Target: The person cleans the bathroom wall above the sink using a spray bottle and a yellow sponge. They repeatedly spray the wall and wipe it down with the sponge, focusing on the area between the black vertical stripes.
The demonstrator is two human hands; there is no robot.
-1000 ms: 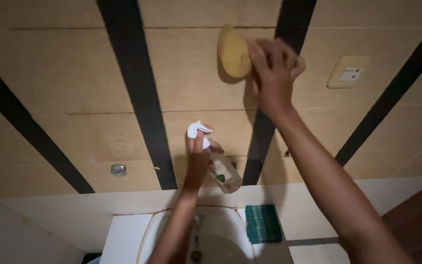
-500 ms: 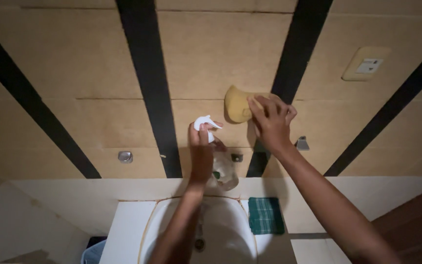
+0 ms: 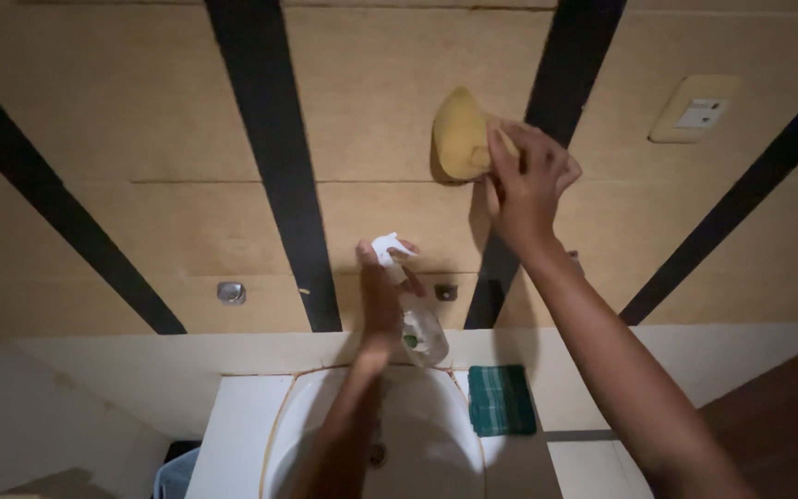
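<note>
Head view: right hand point(image 3: 526, 189) is closed on a yellow sponge point(image 3: 459, 137), pressing it flat against the tan wall panel point(image 3: 113, 120), just left of a black stripe point(image 3: 547, 139). Left hand point(image 3: 382, 296) is wrapped around a clear spray bottle point(image 3: 417, 328) with a white trigger head point(image 3: 388, 248), held up above the white sink point(image 3: 436, 462). A green cloth point(image 3: 501, 399) lies on the sink ledge just right of the basin. A wall switch point(image 3: 699, 111) sits up right, well apart from the sponge.

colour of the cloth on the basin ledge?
Dark green cloth with a faint check, seen in the head view.
</note>
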